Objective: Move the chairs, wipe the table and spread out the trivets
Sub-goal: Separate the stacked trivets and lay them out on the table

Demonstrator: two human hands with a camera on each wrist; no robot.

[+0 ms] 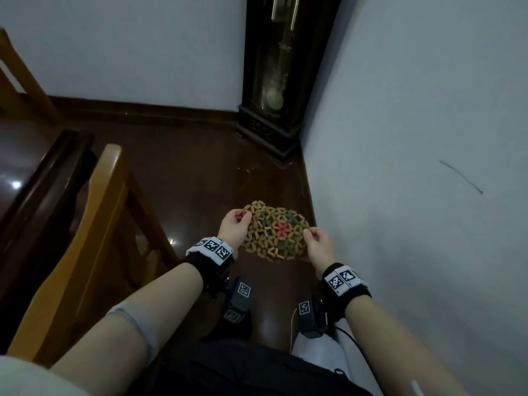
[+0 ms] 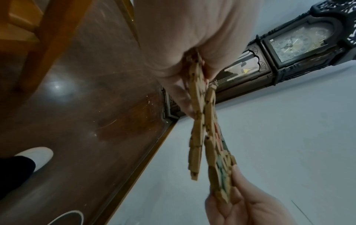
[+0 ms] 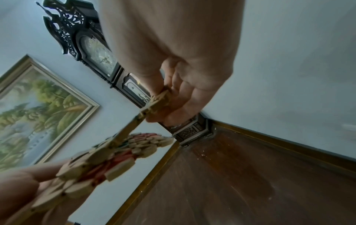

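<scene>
Wooden bead trivets [image 1: 275, 232] are being pinched at opposite edges by left hand [image 1: 233, 229] and right hand [image 1: 317, 244], beside the table [image 1: 43, 167]; spreading is judged pending.

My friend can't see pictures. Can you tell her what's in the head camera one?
Two hands hold beaded wooden trivets in the air above a dark wooden floor: the left hand pinches the left edge, the right hand the right. A tall grandfather clock stands in the corner, and a wooden chair and dark table sit at the left.
</scene>
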